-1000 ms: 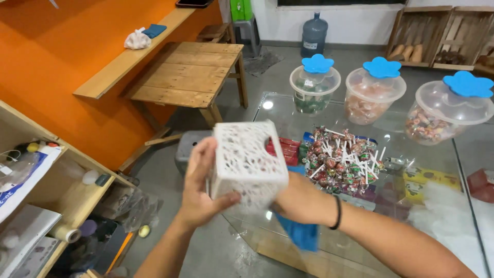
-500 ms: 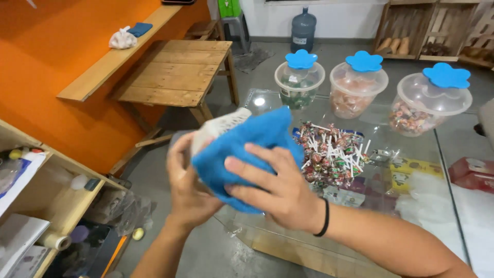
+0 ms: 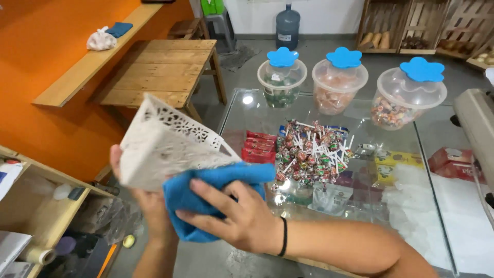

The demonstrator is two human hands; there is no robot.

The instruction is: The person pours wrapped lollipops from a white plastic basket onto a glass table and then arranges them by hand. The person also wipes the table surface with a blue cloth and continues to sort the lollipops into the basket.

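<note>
White lattice basket [image 3: 164, 144] tilts in the left hand [image 3: 149, 206]; right hand [image 3: 236, 221] presses blue cloth [image 3: 206, 195] against it; a loose grip risks dropping it.

I'm looking down at a small sweet shop. The glass table [image 3: 247, 110] works as a display case, with a heap of wrapped lollipops [image 3: 314, 152] and red packets [image 3: 257, 146] near its middle. Along the far edge stand three clear tubs of sweets [image 3: 339, 85] with blue flower-shaped lids. Wooden crates [image 3: 411, 25] of goods line the back wall, and a water jug [image 3: 287, 25] sits on the floor.
</note>
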